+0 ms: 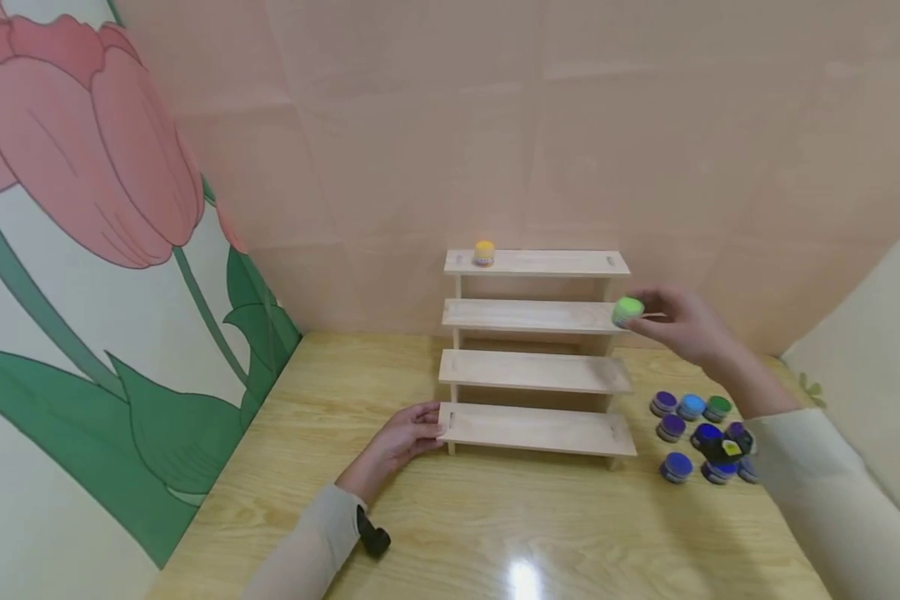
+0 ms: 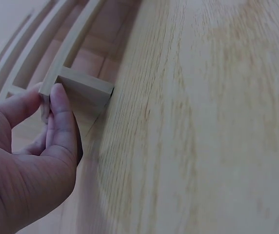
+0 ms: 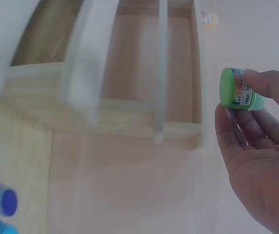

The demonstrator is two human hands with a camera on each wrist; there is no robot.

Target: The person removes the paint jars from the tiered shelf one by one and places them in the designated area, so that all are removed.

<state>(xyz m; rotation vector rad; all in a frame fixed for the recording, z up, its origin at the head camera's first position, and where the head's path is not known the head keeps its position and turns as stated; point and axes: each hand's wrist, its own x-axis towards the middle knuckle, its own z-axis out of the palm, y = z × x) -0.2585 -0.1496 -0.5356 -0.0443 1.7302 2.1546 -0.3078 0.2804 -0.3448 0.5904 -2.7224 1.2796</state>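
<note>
My right hand (image 1: 678, 323) holds a small jar with a light green lid (image 1: 628, 310) between thumb and fingers, near the right end of the second step from the top. Its printed label shows in the right wrist view, where the green jar (image 3: 239, 90) is tilted on its side. With my left hand (image 1: 403, 437) I pinch the left end of the lowest board of a four-step wooden display stand (image 1: 536, 429); thumb and fingertip meet on the board edge (image 2: 45, 95) in the left wrist view. A yellow-lidded jar (image 1: 483, 253) stands on the top step, toward its left end.
Several jars with purple, blue and green lids, among them a light blue one (image 1: 692, 407), stand on the wooden table (image 1: 435, 525) right of the stand, partly hidden by the right sleeve. A pink backdrop (image 1: 390, 167) rises behind; a tulip-printed panel (image 1: 90, 150) borders the left.
</note>
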